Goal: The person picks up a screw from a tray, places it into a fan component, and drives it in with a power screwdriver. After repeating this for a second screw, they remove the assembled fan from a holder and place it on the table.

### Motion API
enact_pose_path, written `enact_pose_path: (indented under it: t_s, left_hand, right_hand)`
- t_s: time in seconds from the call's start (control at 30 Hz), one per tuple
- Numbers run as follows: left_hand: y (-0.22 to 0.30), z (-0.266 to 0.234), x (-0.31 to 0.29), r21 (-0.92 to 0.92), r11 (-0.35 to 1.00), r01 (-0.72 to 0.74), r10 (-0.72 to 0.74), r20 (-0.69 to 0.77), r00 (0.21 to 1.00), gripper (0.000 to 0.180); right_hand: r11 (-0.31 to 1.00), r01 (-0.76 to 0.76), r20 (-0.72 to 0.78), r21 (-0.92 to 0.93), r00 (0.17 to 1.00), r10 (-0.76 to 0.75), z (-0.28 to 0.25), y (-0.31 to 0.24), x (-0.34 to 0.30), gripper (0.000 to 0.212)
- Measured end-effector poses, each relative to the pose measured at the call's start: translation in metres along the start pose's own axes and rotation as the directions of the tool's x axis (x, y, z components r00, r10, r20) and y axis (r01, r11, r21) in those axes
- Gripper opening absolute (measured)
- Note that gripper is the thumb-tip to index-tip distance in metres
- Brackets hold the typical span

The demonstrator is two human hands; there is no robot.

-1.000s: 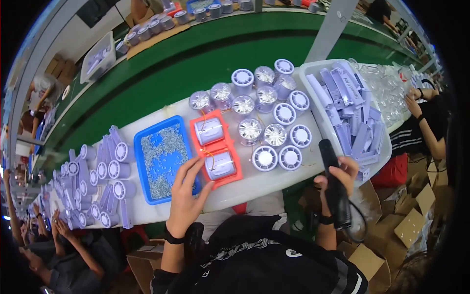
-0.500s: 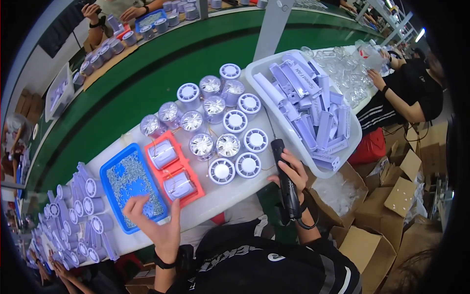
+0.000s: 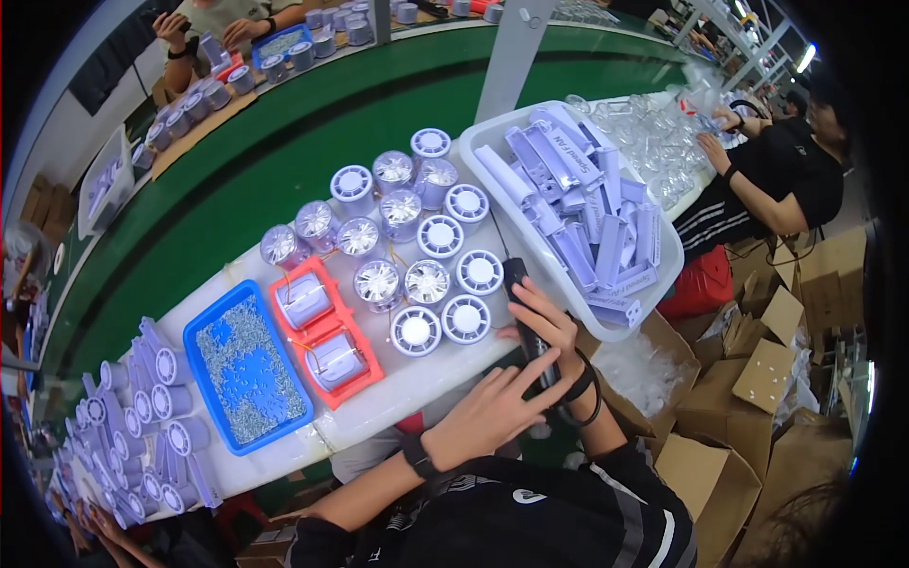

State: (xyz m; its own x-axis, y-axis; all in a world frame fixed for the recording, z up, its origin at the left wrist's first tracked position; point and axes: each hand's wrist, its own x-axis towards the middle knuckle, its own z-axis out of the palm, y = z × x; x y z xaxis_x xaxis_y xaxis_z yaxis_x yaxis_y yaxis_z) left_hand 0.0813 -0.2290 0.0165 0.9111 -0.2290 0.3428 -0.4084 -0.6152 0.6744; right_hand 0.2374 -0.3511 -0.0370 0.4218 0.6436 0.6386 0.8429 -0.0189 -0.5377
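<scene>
My right hand (image 3: 552, 331) is wrapped round a black electric screwdriver (image 3: 516, 275), its thin bit pointing away from me toward the white bin. My left hand (image 3: 488, 412) reaches across to the tool's lower part, fingers stretched out and partly overlapping it; whether they press on it is hard to see. Left of the hands, a red fixture (image 3: 325, 331) cradles two lilac fan housings (image 3: 335, 363), lying on their sides with orange wires. Beside it a blue tray (image 3: 305, 417) holds many small screws.
Several lilac fan heads (image 3: 417, 329), some with clear covers, stand beyond the fixture. A white bin (image 3: 620, 331) of lilac handle shells is at right. Assembled fans (image 3: 170, 402) crowd the left. Cardboard boxes (image 3: 710, 417) fill the lower right. A co-worker (image 3: 776, 180) handles clear parts.
My left hand has moved right, from over the blue tray and fixture to the screwdriver beside my right hand. The view has shifted slightly.
</scene>
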Motion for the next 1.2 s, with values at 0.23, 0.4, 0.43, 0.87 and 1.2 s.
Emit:
enact_pose_path:
  t_s: [0.23,0.4,0.43,0.87,1.2]
  left_hand:
    - [-0.014,0.027,0.015,-0.031,0.999,0.02,-0.024,-0.128,0.992,0.056]
    - [-0.018,0.034,0.022,0.011,0.999,0.047,-0.044,-0.155,0.987,0.058]
    - [-0.018,0.033,0.024,0.031,0.997,0.065,-0.06,-0.152,0.987,0.058]
    - [-0.024,0.034,0.023,-0.022,0.999,0.024,-0.03,-0.296,0.955,0.054]
    - [0.018,-0.045,-0.094,-0.021,0.997,0.068,-0.071,-0.303,0.95,0.04]
  right_hand:
    - [0.876,-0.477,-0.188,0.071,0.856,0.481,0.005,-0.013,-0.01,0.062]
    - [0.857,-0.505,-0.228,-0.105,0.851,0.473,-0.012,-0.058,-0.063,0.064]
    - [0.809,-0.575,-0.011,-0.123,0.816,0.578,-0.025,-0.066,-0.081,0.065]
    - [0.857,-0.47,0.283,-0.212,0.809,0.514,-0.173,-0.051,0.109,0.047]
    - [0.805,-0.017,0.51,-0.594,0.765,0.393,-0.127,0.159,0.195,0.089]
